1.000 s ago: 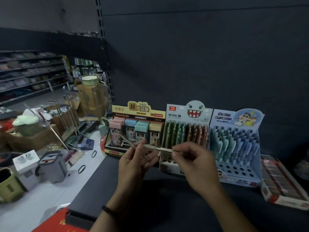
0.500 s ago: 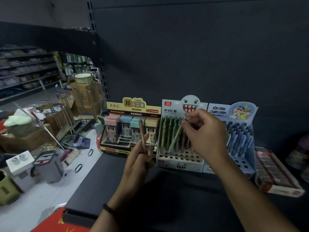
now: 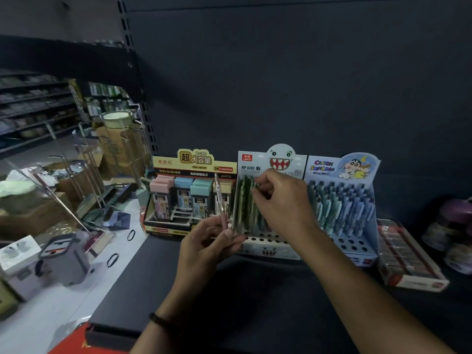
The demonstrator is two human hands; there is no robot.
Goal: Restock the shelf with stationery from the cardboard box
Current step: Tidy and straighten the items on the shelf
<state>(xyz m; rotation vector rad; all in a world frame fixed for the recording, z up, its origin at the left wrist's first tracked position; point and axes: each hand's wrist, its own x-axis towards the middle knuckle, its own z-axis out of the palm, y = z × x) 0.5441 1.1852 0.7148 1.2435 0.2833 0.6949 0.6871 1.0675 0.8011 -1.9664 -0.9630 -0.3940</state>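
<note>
Shelf [image 3: 255, 302] part-stocked: right hand [image 3: 283, 200] pinches a pen [image 3: 251, 208] into the display [image 3: 255, 162], left hand [image 3: 204, 241] grips a second pen [image 3: 220, 200]; front holes [image 3: 260, 240] empty.

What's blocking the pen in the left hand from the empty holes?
Nothing visible. The pen in the left hand stands right beside the empty holes; the right hand pinches a green pen higher up.

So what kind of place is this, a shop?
Most likely a stationery shop. A white cardboard display stand with a toothy monster face and a blue cartoon display stand hold rows of pens on a dark metal shelf, and more long stocked shelves line the aisle at left.
</note>
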